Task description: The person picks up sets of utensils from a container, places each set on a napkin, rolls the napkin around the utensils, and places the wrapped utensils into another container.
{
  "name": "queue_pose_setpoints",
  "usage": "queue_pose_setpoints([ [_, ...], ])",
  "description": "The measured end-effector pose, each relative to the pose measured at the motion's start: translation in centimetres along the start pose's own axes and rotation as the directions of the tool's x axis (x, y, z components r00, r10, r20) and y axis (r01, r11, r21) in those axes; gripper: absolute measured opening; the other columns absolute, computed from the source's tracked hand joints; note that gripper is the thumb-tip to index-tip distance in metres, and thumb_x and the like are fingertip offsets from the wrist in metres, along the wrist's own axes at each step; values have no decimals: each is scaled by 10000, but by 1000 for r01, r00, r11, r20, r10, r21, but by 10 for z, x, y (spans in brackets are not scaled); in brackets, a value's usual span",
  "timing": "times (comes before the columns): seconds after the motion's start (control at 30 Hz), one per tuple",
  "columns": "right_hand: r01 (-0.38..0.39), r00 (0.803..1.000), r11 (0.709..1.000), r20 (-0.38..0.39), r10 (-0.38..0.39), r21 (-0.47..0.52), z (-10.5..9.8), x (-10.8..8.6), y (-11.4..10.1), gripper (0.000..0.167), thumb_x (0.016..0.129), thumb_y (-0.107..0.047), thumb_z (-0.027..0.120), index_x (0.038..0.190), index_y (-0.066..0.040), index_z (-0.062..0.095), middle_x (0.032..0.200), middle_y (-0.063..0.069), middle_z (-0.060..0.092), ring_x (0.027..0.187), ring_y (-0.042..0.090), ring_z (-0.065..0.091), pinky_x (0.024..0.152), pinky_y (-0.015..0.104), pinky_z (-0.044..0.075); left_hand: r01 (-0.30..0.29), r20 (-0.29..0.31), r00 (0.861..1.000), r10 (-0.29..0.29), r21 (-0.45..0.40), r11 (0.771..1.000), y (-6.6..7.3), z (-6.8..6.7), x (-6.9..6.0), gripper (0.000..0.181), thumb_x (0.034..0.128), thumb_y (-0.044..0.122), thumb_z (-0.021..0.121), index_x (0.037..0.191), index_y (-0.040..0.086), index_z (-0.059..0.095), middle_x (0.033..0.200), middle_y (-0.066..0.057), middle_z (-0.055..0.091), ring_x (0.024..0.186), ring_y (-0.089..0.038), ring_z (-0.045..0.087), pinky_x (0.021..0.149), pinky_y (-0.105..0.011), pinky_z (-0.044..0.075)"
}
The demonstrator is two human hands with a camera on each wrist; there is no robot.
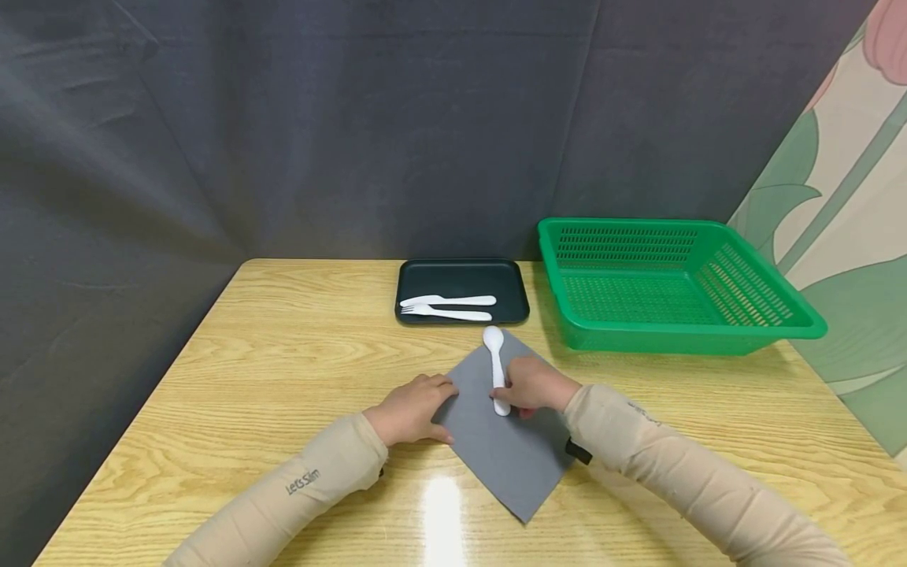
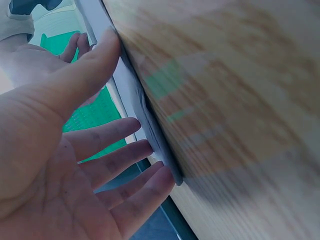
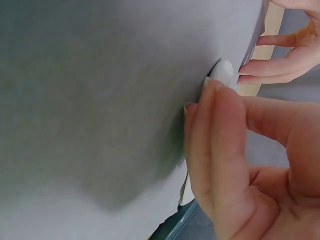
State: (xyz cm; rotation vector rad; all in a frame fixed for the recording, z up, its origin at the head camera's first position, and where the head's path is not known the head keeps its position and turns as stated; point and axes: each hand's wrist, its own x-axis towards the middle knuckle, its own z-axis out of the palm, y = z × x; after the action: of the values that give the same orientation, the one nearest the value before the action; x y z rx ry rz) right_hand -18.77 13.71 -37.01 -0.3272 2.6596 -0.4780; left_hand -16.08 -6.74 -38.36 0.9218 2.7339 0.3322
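A grey cloth napkin (image 1: 489, 445) lies turned cornerwise on the table, with a white spoon (image 1: 497, 366) on top, its bowl toward the far corner. My right hand (image 1: 540, 383) pinches the spoon's handle near its lower end; in the right wrist view the handle end (image 3: 223, 71) pokes out past the fingertips. At the napkin's left edge is my left hand (image 1: 413, 411), its thumb and fingers spread apart. The left wrist view shows those fingertips touching the napkin's edge (image 2: 150, 122).
Behind the napkin a black tray (image 1: 460, 276) holds a white knife (image 1: 464, 301) and a white fork (image 1: 457, 315). A green plastic basket (image 1: 680, 337) stands at the back right of the wooden table (image 1: 283, 346). Dark cloth (image 1: 354, 134) hangs behind.
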Motion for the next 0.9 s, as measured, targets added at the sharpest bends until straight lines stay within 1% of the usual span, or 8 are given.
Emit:
queue_pose_setpoints([
  [0.23, 6, 1000, 1000, 7, -6, -4, 1, 2, -2, 315, 880, -254, 636, 620, -77, 655, 462, 4, 571, 388, 70, 527, 428, 189, 420, 10, -2, 1000, -9, 3, 1000, -1, 1, 1, 695, 732, 375, 776, 1284, 29, 534, 1359, -119, 505, 1201, -290, 509, 963, -400, 478],
  [0.4, 14, 1000, 1000, 19, -14, 2, 0, 2, -3, 308, 883, -249, 635, 630, -77, 665, 462, 12, 569, 389, 84, 522, 412, 194, 405, 11, 0, 1000, -11, -3, 1000, 0, 0, 1, 696, 732, 373, 776, 1285, 29, 533, 1361, -119, 504, 1210, -290, 504, 971, -401, 473],
  [0.6, 3, 1000, 1000, 19, -3, 25, 0, 3, -5, 295, 881, -244, 638, 645, -69, 666, 485, 12, 574, 392, 79, 519, 414, 198, 424, 15, 6, 1000, -15, -5, 1000, 0, 0, 2, 697, 734, 371, 775, 1290, 29, 530, 1366, -119, 499, 1213, -287, 501, 976, -398, 469],
  [0.9, 4, 1000, 1000, 18, -5, 20, 1, 4, -5, 294, 890, -236, 626, 657, -60, 665, 520, 31, 597, 403, 76, 534, 424, 199, 439, 21, 11, 1000, -21, -8, 1000, -1, 0, 2, 698, 738, 375, 771, 1296, 36, 525, 1374, -114, 492, 1225, -289, 493, 977, -406, 468],
])
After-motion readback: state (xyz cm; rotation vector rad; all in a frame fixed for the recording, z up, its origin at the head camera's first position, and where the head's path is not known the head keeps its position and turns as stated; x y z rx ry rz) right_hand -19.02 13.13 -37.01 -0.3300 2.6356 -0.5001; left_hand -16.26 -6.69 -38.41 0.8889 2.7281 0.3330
